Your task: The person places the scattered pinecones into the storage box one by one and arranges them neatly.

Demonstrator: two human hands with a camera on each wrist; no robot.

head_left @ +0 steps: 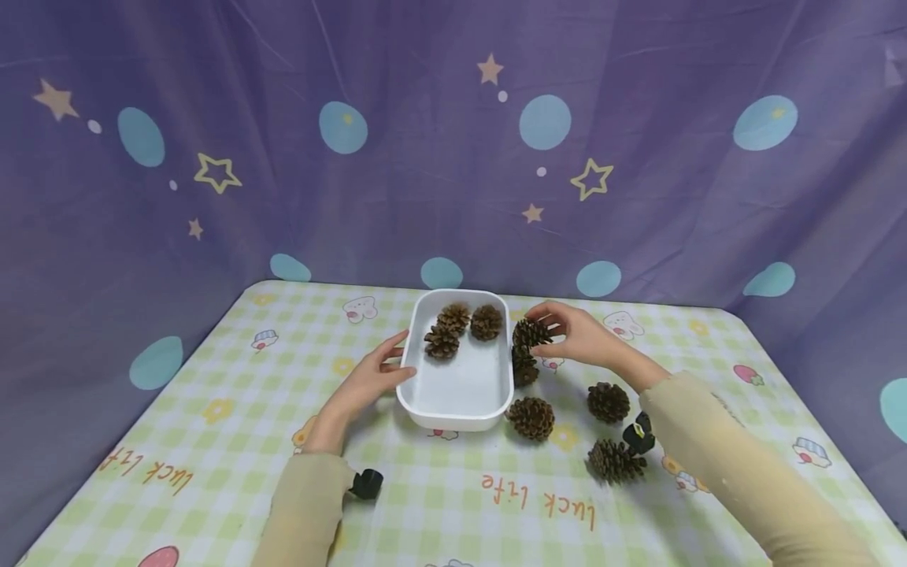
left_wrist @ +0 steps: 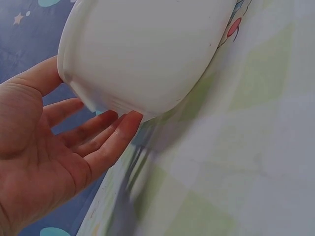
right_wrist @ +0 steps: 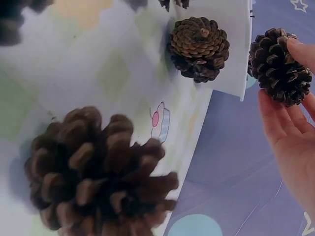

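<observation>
A pine cone [head_left: 530, 334] is pinched between the thumb and curled fingertips of the right hand [head_left: 583, 337] just beside the right wall of the white tray [head_left: 453, 413], while the tray's left wall is steadied by the left hand [head_left: 368, 381], whose fingers are held straight and slightly spread against it. The cone is judged light, stiff and brittle, its open woody scales rough enough not to slip, so it is best gripped lightly around the widest part. The tray, smooth and glossy with rounded corners, holds three cones [head_left: 459, 328]; others are scattered on the soft checked tablecloth [head_left: 212, 441].
</observation>
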